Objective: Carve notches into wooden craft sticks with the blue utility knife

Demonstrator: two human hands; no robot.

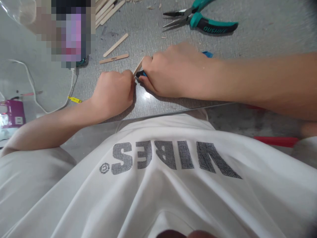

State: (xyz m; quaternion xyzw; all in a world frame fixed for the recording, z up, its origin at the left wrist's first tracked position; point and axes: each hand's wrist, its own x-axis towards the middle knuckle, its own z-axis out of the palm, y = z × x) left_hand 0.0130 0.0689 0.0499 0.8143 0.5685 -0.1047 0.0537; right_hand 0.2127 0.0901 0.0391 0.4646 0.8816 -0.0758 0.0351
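Stick (138, 68) in hand (115, 91), “VIBES” shirt (158, 185)

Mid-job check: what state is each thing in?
Held stick: between the hands, partly hidden
Left hand: closed on this stick
Right hand: closed around blue-black tool
Pliers: lying open
Notched stick: cut near its middle
Loose stick: no notch visible
White cable: curved, yellow tag attached

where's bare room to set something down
Right of the pliers, beyond the right forearm, the table looks bare. A smaller, nearly bare patch lies between pliers and two loose sticks. Around left hand, right hand and stick pile it's crowded.
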